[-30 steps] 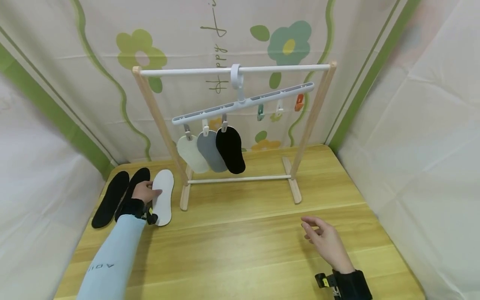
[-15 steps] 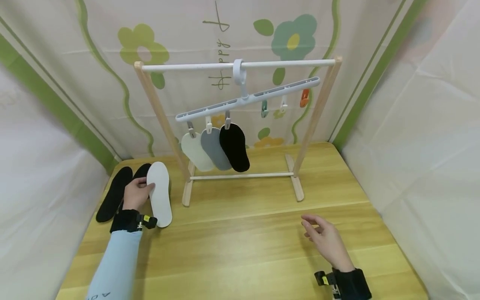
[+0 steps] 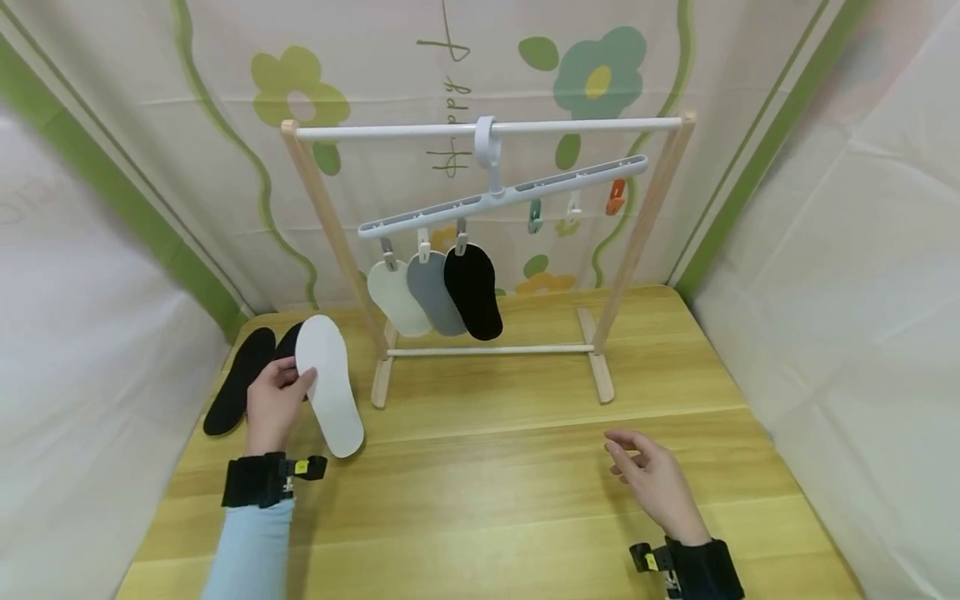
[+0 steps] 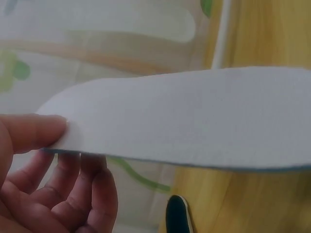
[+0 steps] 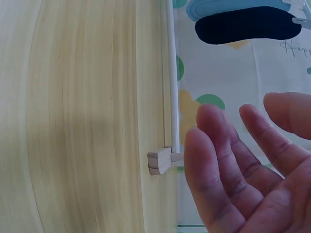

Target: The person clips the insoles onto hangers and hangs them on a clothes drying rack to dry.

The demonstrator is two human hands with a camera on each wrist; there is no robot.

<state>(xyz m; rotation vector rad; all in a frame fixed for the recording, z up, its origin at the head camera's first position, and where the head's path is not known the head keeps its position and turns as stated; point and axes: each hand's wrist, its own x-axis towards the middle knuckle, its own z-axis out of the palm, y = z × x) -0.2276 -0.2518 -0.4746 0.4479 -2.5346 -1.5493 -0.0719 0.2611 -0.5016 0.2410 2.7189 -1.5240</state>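
white insole (image 3: 332,392) sits pinched near one end in our left grip (image 3: 273,406), thumb on its face and fingers behind, at the left of the desk (image 3: 480,500), partly covering one of two black insoles (image 3: 240,382) in the head view. we hold our right grip (image 3: 654,483) well apart, half open with fingers loosely bent round nothing. beyond both stands a wooden rack (image 3: 323,210), its hanger (image 3: 517,194) bearing three clipped insoles (image 3: 432,292) in white, grey and black.
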